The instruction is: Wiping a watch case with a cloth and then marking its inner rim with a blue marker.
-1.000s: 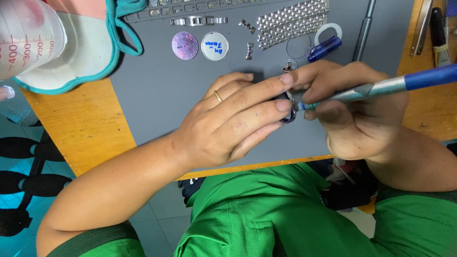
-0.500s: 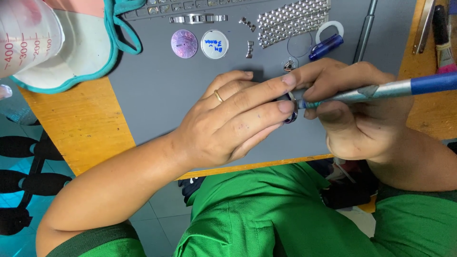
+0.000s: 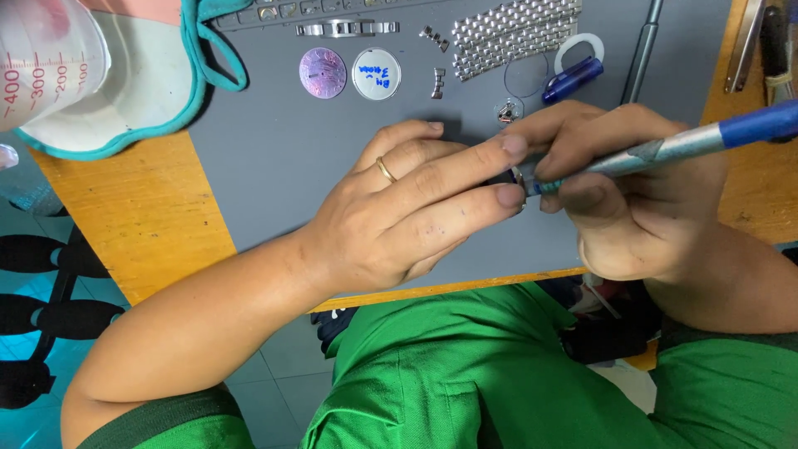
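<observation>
My left hand [image 3: 416, 212], a gold ring on one finger, pinches a small dark round watch part [image 3: 517, 179] between its fingertips over the grey mat [image 3: 274, 175]. My right hand [image 3: 640, 191] grips a slim silver tool with a blue handle [image 3: 682, 143], and the tool's tip touches that part. Most of the part is hidden by my fingers.
At the mat's far edge lie two round dials [image 3: 322, 72] [image 3: 376, 74], a metal watch bracelet [image 3: 515, 32], loose links [image 3: 437, 81], a white ring [image 3: 579, 48], a blue capsule-shaped piece [image 3: 573, 79] and a metal rod [image 3: 643, 48]. A measuring cup [image 3: 41, 62] stands at far left on the wooden bench [image 3: 141, 216].
Both hands stay together on the small part; the blue-handled tool has tilted slightly. Nothing on the mat has moved.
</observation>
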